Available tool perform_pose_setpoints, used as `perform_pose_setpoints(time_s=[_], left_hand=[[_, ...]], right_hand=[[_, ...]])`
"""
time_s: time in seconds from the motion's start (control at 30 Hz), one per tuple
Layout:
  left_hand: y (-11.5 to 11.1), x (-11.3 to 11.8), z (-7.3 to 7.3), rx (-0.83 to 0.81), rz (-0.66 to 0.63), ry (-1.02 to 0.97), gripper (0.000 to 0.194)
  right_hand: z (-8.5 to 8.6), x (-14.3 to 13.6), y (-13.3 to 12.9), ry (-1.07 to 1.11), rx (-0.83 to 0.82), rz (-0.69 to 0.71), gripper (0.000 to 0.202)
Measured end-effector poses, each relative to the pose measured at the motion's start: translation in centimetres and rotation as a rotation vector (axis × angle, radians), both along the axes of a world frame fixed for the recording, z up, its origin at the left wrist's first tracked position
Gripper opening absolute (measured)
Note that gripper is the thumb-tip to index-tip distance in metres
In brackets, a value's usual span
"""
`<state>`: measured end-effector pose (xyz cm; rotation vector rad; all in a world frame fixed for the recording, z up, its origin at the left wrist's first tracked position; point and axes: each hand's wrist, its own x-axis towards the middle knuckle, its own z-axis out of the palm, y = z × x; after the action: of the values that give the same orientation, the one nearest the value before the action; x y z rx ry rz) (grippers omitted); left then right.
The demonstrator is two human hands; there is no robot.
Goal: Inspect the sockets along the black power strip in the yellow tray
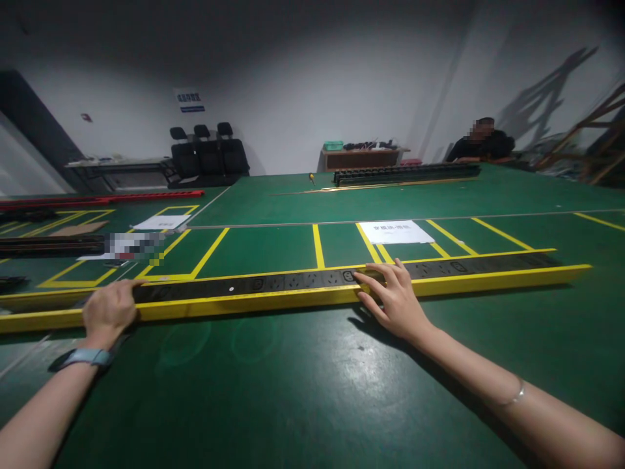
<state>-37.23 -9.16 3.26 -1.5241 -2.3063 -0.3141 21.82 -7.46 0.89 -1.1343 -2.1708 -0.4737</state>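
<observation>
A long power strip [312, 281] lies across the green table, its black socket face set in a yellow channel-shaped housing. My left hand [110, 311] is closed over the left part of the strip, its fingers bent over the yellow edge and partly hidden. At the strip's middle, my right hand [393, 298] rests with fingers spread and slightly bent. Its index fingertip is at a socket, and the thumb is by the front yellow wall. The hand covers a short stretch of the socket row.
Yellow tape lines [318, 246] mark the green table [303, 391], with a paper label [398, 232] behind the strip. Black rails [405, 172] and a yellow-handled tool [311, 177] lie farther back. Dark bars [49, 245] lie at left. A person [481, 143] sits at the far right.
</observation>
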Motion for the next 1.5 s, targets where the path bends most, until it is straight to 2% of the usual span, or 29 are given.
perform_pose_setpoints(time_s=[0.07,0.17,0.27,0.37,0.53,0.67,0.9,1.1,1.4,1.5], left_hand=[[0.4,2.2,0.2,0.005,-0.006,-0.003,0.059],[1.1,6.3,0.6,-0.013,-0.151,-0.018,0.055],[1.8,10.0,0.8,0.008,-0.199,-0.047,0.056],[2.2,12.1,0.5,0.045,-0.221,-0.069,0.056],[2.1,11.6,-0.4,0.096,-0.277,-0.096,0.058],[1.9,10.6,-0.6,0.051,-0.347,-0.022,0.058],[2.0,10.5,-0.7,0.047,-0.33,0.008,0.06],[2.1,10.3,-0.7,0.038,-0.334,0.016,0.059],[1.8,10.8,-0.4,0.035,-0.327,-0.001,0.062],[1.8,10.7,-0.4,0.034,-0.333,0.005,0.061]], right_hand=[[-0.2,0.2,0.2,0.015,0.012,-0.032,0.037],[-0.4,1.0,0.6,0.02,0.033,-0.092,0.036],[-0.7,2.5,1.3,0.014,0.061,-0.169,0.036],[-0.9,4.3,1.8,0.045,0.091,-0.256,0.035],[-0.6,6.2,2.1,0.02,0.099,-0.316,0.032],[-0.1,7.3,2.4,-0.011,0.114,-0.34,0.029],[-0.4,10.3,3.2,0.101,0.12,-0.378,0.032],[-0.9,10.3,3.4,0.136,0.061,-0.311,0.032],[-0.9,12.0,3.9,0.173,0.083,-0.451,0.04],[-0.8,11.4,3.7,0.185,0.077,-0.449,0.04]])
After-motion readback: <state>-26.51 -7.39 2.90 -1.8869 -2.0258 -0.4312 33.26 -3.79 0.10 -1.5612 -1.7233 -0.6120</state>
